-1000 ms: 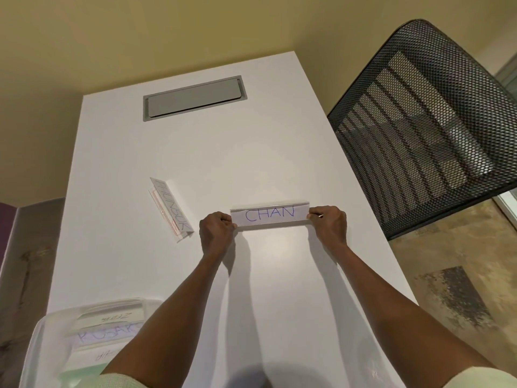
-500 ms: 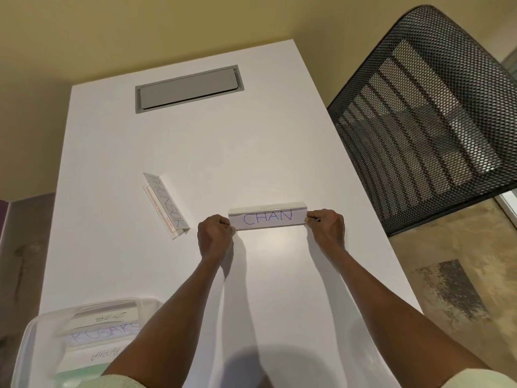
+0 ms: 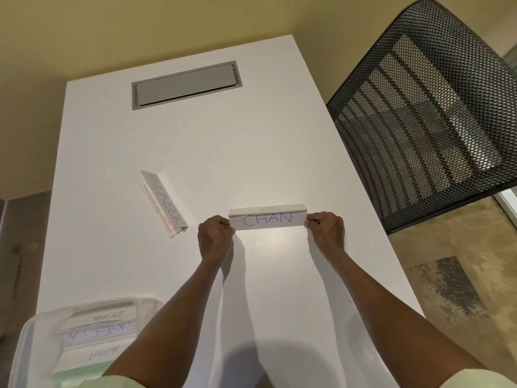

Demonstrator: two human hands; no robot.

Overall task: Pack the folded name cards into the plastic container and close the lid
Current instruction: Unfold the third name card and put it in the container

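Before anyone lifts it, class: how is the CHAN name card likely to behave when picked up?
The CHAN name card is thin folded paper, so probably very light. The left hand and right hand pinch one end each, suggesting it could sag or bend held at one end. Its tent fold would likely flatten under a squeeze.

Matt white table [image 3: 195, 152]; paper name card [image 3: 267, 219]; translucent plastic container [image 3: 30, 340], seemingly smooth; black mesh chair [image 3: 419, 107].

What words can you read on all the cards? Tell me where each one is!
"CHAN": white folded card held at both ends.
"PHUNSUK": clear-sleeved folded card lying on the white table.
"KUSAK", partly hidden: card in the clear plastic container.
Two upside-down cards there: too blurred.
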